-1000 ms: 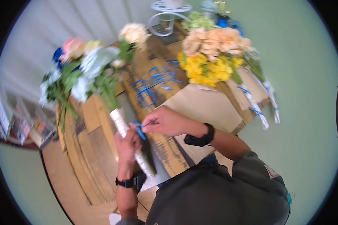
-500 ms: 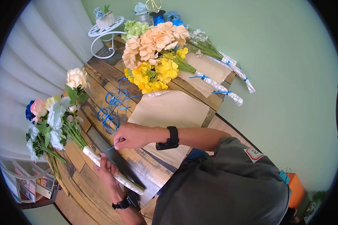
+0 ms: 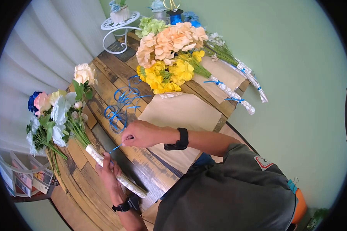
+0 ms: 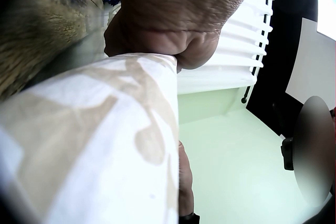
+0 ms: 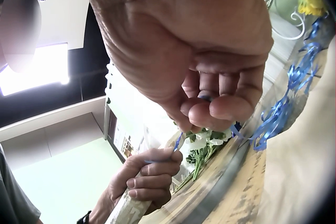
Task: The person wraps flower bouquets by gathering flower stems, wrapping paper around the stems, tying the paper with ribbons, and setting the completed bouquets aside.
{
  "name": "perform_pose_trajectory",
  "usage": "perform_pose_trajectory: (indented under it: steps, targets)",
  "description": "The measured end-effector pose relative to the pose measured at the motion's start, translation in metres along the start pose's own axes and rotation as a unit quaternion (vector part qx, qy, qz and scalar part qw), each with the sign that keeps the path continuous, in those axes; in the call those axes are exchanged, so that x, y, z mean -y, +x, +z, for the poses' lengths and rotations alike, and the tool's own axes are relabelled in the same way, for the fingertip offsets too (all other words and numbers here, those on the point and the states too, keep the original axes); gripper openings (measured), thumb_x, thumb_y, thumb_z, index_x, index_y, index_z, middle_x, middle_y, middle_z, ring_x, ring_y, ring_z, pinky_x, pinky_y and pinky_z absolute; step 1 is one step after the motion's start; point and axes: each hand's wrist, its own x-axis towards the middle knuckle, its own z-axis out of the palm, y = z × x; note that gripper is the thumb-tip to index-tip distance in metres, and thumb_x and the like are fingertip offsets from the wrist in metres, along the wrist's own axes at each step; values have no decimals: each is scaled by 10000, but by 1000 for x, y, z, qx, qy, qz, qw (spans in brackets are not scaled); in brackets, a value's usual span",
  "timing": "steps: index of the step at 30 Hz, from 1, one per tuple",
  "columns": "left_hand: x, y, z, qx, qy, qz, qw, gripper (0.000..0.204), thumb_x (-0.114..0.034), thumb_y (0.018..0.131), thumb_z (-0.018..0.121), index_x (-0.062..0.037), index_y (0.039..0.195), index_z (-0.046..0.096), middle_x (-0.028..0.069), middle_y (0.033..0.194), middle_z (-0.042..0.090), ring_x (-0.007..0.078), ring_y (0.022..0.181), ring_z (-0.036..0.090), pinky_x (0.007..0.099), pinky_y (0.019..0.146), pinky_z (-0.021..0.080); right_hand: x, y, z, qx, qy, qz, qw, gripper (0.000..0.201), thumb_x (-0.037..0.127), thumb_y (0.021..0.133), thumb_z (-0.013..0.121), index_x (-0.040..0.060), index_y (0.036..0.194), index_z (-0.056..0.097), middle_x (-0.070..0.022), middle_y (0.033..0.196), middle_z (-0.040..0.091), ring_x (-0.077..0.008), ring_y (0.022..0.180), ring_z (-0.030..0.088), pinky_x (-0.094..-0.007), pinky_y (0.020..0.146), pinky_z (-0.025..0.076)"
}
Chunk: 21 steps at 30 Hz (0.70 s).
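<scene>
In the head view my left hand [image 3: 109,173] grips a bundle of flower stems wrapped in white-and-tan patterned paper [image 3: 132,185]. Green stems [image 3: 77,133] come out of the paper's far end toward pale blue, pink and dark blue flowers. My right hand [image 3: 148,134], fingers curled, pinches a blue ribbon [image 3: 115,148] a little above the wrap. That ribbon runs taut down to my left thumb, as the right wrist view also shows [image 5: 178,142]. Up close in the left wrist view, the patterned wrap [image 4: 105,129] passes under my left palm [image 4: 178,19].
Loose curled blue ribbon [image 3: 123,98] lies on the wooden table. Brown paper [image 3: 181,111] spreads under my right forearm. Peach flowers [image 3: 169,42], yellow flowers [image 3: 165,75] and wrapped stems tied in blue [image 3: 229,92] lie at the back right. A white stand [image 3: 119,25] is behind.
The head view has swung, shifting the whole scene. My right hand has drawn away from the wrap, pulling the ribbon taut, while my left hand keeps its grip on the wrapped stems.
</scene>
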Motion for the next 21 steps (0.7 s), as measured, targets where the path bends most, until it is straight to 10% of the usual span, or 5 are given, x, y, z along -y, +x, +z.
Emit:
perform_pose_trajectory:
  steps: [9,21]
  targets:
    - [0,3,-7,-5,-6,-4,1000,165,-201,944,635,-80,929,524,-27,586,374,63,381,334,235,336,261,-10,5,1,2,24,-10,1000,225,243,880,673,22,857,706,-93,616,610,-221,542,561,-364,558,436]
    - [4,8,-12,1,-14,-11,1000,174,-214,944,649,-95,955,523,-58,566,342,56,393,313,234,342,239,-25,11,4,-65,-51,-31,996,205,235,859,667,34,845,705,-121,663,641,-297,605,616,-402,586,455]
